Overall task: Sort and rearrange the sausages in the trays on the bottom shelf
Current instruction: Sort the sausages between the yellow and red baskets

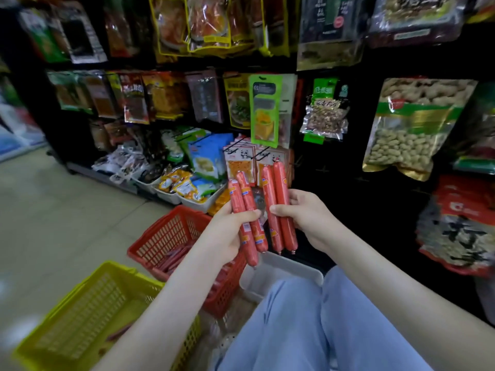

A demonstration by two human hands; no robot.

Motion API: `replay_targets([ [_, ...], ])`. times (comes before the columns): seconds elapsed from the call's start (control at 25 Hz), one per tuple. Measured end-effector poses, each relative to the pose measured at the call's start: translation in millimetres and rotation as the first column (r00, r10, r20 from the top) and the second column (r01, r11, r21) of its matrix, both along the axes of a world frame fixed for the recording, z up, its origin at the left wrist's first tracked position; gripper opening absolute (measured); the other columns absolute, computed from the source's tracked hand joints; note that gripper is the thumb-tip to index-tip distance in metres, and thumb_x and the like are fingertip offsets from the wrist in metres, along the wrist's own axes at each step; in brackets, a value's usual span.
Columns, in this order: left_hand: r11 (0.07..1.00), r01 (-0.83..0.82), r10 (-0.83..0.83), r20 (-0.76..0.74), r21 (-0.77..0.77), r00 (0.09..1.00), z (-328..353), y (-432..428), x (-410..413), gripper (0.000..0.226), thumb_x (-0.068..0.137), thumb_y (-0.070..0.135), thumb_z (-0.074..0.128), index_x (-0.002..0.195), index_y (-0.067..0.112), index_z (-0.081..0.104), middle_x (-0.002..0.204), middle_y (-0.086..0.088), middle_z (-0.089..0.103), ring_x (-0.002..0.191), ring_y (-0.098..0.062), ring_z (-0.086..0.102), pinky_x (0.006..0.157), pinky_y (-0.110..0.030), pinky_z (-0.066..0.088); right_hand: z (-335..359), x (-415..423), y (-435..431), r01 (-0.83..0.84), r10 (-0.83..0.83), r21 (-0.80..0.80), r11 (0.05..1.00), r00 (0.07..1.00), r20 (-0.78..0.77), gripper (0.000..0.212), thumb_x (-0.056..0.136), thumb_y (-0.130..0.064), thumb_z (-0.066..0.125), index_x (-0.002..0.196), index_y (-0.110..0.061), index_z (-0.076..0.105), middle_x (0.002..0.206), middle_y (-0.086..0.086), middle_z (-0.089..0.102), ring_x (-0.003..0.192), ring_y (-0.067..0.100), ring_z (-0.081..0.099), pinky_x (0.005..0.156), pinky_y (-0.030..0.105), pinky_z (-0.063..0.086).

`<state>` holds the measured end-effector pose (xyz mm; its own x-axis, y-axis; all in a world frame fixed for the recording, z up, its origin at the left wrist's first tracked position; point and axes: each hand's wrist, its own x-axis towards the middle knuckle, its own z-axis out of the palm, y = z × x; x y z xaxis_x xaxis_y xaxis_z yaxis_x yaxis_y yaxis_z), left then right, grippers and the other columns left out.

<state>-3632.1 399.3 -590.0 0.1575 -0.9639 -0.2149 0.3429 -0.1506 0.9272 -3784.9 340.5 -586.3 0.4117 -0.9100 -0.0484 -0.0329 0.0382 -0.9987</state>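
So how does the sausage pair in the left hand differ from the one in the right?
The left pair, in the left hand, leans with tops to the left; the right pair, in the right hand, stands nearly upright. The left pair is staggered, one sausage lower; the right pair ends almost level. Both are two red sausages, gripped near the middle.

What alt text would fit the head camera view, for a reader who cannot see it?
A person's left hand grips a pair of red sausages and the right hand grips another pair, held up before hanging snack packets in a shop. Below are a red basket, a yellow basket and a white tray.
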Motion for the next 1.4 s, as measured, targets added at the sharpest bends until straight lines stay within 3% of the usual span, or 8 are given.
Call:
replay_targets([
  [0.12, 0.982, -0.122, 0.129, -0.04, 0.141, 0.991, -9, 0, 9, 0.02, 0.088, -0.007, 0.058, 0.102, 0.007, 0.057, 0.087, -0.014, 0.066, 0.075, -0.023, 0.066, 0.058, -0.032, 0.055, -7, -6, -14, -0.035, 0.036, 0.005, 0.999, 0.997, -0.069, 0.026, 0.082, 0.001, 0.067, 0.101, -0.016, 0.064, 0.097, 0.005, 0.07, 0.09, 0.017, 0.066, 0.073, 0.025, 0.05],
  [0.28, 0.932, -0.267, 0.296, -0.089, 0.245, 0.951, -28, -12, 36, 0.011, 0.089, -0.004, 0.057, 0.091, 0.007, 0.057, 0.082, -0.013, 0.066, 0.068, -0.02, 0.066, 0.065, -0.036, 0.054, -18, 8, -47, -0.139, 0.137, 0.0, 0.99, 0.978, -0.154, 0.031, 0.081, 0.003, 0.066, 0.107, -0.014, 0.063, 0.092, 0.0, 0.07, 0.082, 0.01, 0.067, 0.069, 0.021, 0.053],
  [0.56, 0.779, -0.487, 0.548, -0.05, 0.396, 0.835, -106, -5, 132, 0.008, 0.088, -0.003, 0.057, 0.09, 0.005, 0.057, 0.079, -0.014, 0.065, 0.063, -0.022, 0.068, 0.053, -0.03, 0.056, -102, 132, -99, -0.344, 0.394, 0.308, 0.887, 0.912, -0.117, 0.028, 0.084, 0.006, 0.059, 0.11, -0.005, 0.061, 0.085, 0.009, 0.066, 0.065, 0.016, 0.065, 0.051, 0.022, 0.051],
  [0.68, 0.728, -0.542, 0.586, 0.03, 0.421, 0.81, -152, -7, 189, 0.014, 0.087, -0.005, 0.058, 0.099, 0.002, 0.057, 0.078, -0.013, 0.066, 0.067, -0.024, 0.066, 0.065, -0.034, 0.057, -162, 202, -120, -0.391, 0.456, 0.279, 0.877, 0.86, -0.229, 0.033, 0.08, 0.01, 0.061, 0.11, -0.004, 0.061, 0.1, 0.015, 0.068, 0.083, 0.025, 0.067, 0.077, 0.033, 0.056],
  [0.88, 0.591, -0.681, 0.702, 0.14, 0.433, 0.698, -235, -26, 279, 0.023, 0.084, -0.007, 0.061, 0.104, 0.004, 0.059, 0.078, -0.013, 0.067, 0.063, -0.023, 0.065, 0.05, -0.026, 0.053, -288, 324, -161, -0.657, 0.459, 0.008, 0.754, 0.518, -0.722, 0.047, 0.085, -0.006, 0.06, 0.13, -0.015, 0.052, 0.125, 0.009, 0.061, 0.114, 0.024, 0.057, 0.086, 0.025, 0.041],
  [1.12, 0.477, -0.773, 0.733, 0.296, 0.418, 0.613, -329, -38, 353, 0.022, 0.081, -0.001, 0.068, 0.1, 0.007, 0.062, 0.081, -0.012, 0.069, 0.076, -0.028, 0.063, 0.07, -0.04, 0.054, -444, 432, -169, -0.936, 0.335, -0.109, 0.334, 0.225, -0.915, 0.058, 0.089, -0.018, 0.057, 0.144, -0.021, 0.036, 0.145, 0.004, 0.042, 0.135, 0.022, 0.036, 0.111, 0.032, 0.022],
  [1.28, 0.469, -0.793, 0.682, 0.411, 0.389, 0.605, -356, -33, 361, 0.023, 0.082, 0.002, 0.069, 0.1, 0.015, 0.062, 0.07, 0.001, 0.069, 0.07, -0.019, 0.066, 0.065, -0.035, 0.055, -494, 439, -160, -0.953, 0.296, 0.071, 0.294, 0.02, -0.955, 0.062, 0.102, -0.03, 0.032, 0.152, -0.024, -0.006, 0.161, -0.002, -0.002, 0.147, 0.019, -0.008, 0.116, 0.044, -0.011],
  [1.4, 0.527, -0.79, 0.526, 0.611, 0.313, 0.592, -351, -35, 352, 0.025, 0.082, 0.008, 0.07, 0.099, 0.025, 0.063, 0.073, 0.003, 0.066, 0.07, -0.024, 0.065, 0.07, -0.046, 0.055, -474, 426, -161, -0.927, 0.439, 0.021, 0.375, 0.158, -0.885, 0.084, 0.098, -0.031, 0.046, 0.146, -0.028, -0.023, 0.159, -0.001, -0.018, 0.143, 0.015, -0.023, 0.117, 0.043, -0.014],
])
